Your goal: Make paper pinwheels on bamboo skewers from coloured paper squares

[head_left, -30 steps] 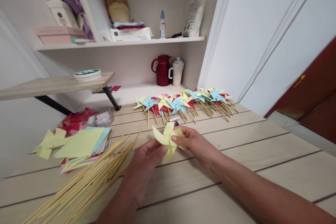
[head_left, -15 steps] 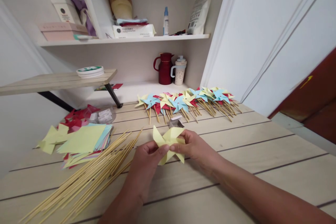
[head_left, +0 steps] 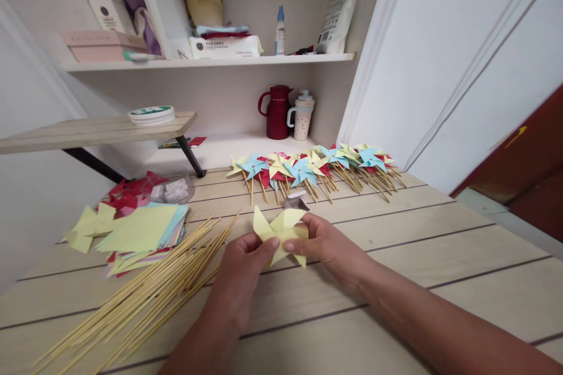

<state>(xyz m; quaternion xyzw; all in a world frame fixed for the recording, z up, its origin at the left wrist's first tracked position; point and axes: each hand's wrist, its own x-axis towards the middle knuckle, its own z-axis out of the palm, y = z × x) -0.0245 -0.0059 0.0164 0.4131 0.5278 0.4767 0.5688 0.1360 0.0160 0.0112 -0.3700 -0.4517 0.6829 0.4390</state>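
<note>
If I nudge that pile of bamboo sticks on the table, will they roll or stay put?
The sticks look thin, round and loosely fanned, so a sideways push would probably roll and scatter them. They seem light and stiff, likely sliding easily on the smooth table. Lifting one by its end should not bend it much.

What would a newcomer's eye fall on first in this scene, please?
First, the yellow paper pinwheel at the centre, pinched between the left hand and the right hand. Next, the row of finished pinwheels on sticks along the far edge of the wooden table, and the bundle of bamboo skewers at the near left.
</note>
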